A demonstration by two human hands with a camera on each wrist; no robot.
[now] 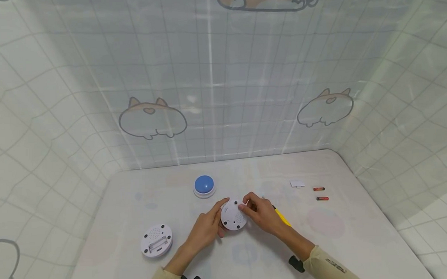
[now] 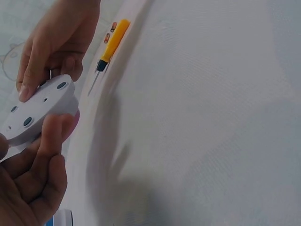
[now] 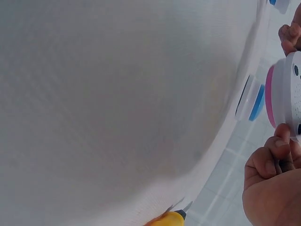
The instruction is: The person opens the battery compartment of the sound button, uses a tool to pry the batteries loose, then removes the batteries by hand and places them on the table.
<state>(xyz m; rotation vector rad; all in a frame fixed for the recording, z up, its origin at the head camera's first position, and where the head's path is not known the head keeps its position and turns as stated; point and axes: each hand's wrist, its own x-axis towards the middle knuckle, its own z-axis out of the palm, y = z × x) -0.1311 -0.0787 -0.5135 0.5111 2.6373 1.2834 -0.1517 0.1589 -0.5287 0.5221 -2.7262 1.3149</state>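
Both hands hold a round white push button (image 1: 231,216) upside down above the table. Its underside shows several black rubber feet and speaker holes; its pink dome (image 3: 270,96) faces down. My left hand (image 1: 204,228) grips the left edge, with fingers curled beneath the body in the left wrist view. At the opposite edge, my right hand (image 1: 263,214) pinches the rim, its thumb on the underside and the other fingers curled. Beside the right forearm lies a yellow screwdriver (image 1: 282,216), partly hidden by that arm in the head view.
A second white push button (image 1: 157,241) lies upside down at the left, its battery compartment uncovered. Behind the hands stands a blue-domed button (image 1: 204,185). Toward the back right are a small white cover (image 1: 297,183) and two red batteries (image 1: 319,189). Printed curtains (image 1: 241,114) surround the table.
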